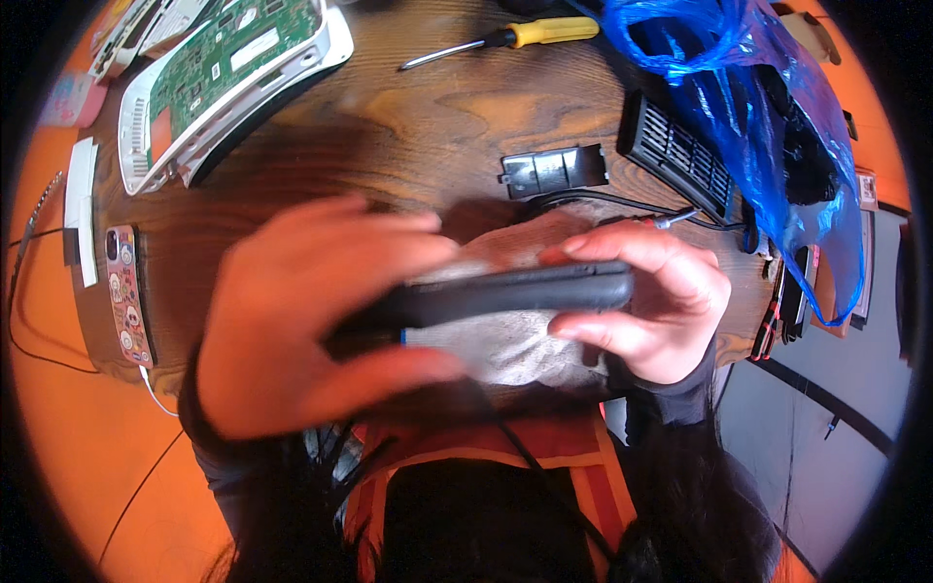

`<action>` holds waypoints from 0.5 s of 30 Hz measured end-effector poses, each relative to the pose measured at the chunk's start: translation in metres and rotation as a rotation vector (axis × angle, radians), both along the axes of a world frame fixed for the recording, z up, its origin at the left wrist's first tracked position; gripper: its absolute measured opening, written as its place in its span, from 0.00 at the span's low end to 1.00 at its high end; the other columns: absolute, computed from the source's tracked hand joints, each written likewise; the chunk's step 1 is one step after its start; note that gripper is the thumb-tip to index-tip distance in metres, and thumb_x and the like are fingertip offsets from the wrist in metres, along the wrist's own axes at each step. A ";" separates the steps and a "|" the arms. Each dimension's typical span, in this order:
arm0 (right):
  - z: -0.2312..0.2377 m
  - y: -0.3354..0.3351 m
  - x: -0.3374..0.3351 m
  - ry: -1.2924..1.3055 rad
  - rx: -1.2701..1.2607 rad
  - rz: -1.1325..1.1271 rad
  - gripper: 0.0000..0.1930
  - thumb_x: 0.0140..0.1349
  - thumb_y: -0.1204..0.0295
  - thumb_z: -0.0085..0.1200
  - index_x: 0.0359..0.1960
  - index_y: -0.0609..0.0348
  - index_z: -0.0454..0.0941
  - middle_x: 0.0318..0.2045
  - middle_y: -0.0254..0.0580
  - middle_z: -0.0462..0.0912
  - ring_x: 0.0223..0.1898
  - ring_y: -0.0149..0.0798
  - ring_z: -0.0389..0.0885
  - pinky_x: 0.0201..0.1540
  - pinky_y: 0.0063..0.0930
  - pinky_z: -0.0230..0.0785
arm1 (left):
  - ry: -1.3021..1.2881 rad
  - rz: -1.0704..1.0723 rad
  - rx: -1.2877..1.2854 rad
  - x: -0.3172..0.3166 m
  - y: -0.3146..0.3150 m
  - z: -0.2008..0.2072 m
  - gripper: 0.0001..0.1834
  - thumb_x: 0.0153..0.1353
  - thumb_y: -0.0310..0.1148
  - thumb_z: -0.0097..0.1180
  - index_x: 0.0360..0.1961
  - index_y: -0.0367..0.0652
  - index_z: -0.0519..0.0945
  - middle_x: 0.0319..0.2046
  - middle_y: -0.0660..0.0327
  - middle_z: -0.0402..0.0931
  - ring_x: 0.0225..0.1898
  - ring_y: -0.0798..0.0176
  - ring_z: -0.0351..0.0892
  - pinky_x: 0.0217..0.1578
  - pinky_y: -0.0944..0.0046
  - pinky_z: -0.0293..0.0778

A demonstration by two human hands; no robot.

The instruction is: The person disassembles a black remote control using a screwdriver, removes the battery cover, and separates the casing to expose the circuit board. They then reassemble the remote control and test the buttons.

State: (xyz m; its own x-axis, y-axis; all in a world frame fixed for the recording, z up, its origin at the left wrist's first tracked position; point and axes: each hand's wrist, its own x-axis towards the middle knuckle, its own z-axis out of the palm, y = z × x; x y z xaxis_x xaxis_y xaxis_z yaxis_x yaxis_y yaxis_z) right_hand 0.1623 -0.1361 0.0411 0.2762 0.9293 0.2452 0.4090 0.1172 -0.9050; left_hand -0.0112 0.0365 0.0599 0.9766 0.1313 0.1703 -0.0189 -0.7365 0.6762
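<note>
A slim black plastic device [525, 293], seen edge-on, is held level above the table's near edge. My right hand [671, 296] is closed on its right end, fingers on the upper side and thumb below. At the other end, my left hand [301, 311] is smeared by motion. Its thumb and fingers lie on either side of the device's left end, and whether they press on it does not show. Under the device lies a crumpled greyish-white cloth [510, 355], partly hidden by both hands. Just beyond sits a small black plastic cover [554, 172].
A yellow-handled screwdriver [549, 32] lies at the back. Far left are a white housing with a green circuit board [238, 63] and a phone in a stickered case [126, 291]. On the right, a blue plastic bag [826, 233] partly overlaps a black slotted panel [675, 155], near a black cable [622, 197].
</note>
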 end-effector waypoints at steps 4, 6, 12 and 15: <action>-0.003 0.004 -0.005 0.053 0.028 0.062 0.28 0.36 0.71 0.71 0.41 0.71 0.74 0.34 0.53 0.81 0.38 0.41 0.81 0.41 0.29 0.73 | 0.205 0.018 -0.120 -0.008 -0.021 -0.010 0.20 0.48 0.37 0.61 0.39 0.36 0.72 0.31 0.49 0.75 0.32 0.47 0.77 0.30 0.58 0.71; -0.005 0.005 -0.006 0.213 0.072 0.032 0.29 0.37 0.71 0.71 0.42 0.71 0.74 0.36 0.54 0.80 0.41 0.43 0.80 0.43 0.30 0.72 | 0.106 0.061 -0.137 -0.009 -0.023 -0.019 0.16 0.50 0.36 0.59 0.34 0.38 0.70 0.28 0.52 0.73 0.28 0.48 0.75 0.25 0.58 0.72; -0.005 0.003 -0.004 0.220 -0.013 0.002 0.25 0.40 0.72 0.69 0.40 0.72 0.75 0.34 0.53 0.80 0.39 0.42 0.79 0.44 0.31 0.71 | 0.032 0.094 -0.289 -0.002 -0.029 -0.024 0.13 0.52 0.32 0.58 0.36 0.38 0.70 0.29 0.50 0.73 0.29 0.47 0.75 0.26 0.57 0.71; -0.006 0.004 -0.005 0.155 -0.009 0.013 0.24 0.41 0.70 0.68 0.39 0.71 0.76 0.32 0.53 0.81 0.37 0.40 0.79 0.42 0.30 0.69 | 0.022 0.108 -0.437 -0.001 -0.036 -0.025 0.14 0.52 0.32 0.58 0.37 0.39 0.70 0.28 0.50 0.73 0.28 0.46 0.75 0.26 0.56 0.71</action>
State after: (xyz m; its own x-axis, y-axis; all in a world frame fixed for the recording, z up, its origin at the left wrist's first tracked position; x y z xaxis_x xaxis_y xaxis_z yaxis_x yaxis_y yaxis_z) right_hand 0.1568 -0.1320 0.0347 0.2985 0.9348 0.1925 0.2626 0.1134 -0.9582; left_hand -0.0118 0.0009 0.0351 0.9561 0.2876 0.0555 0.0604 -0.3790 0.9234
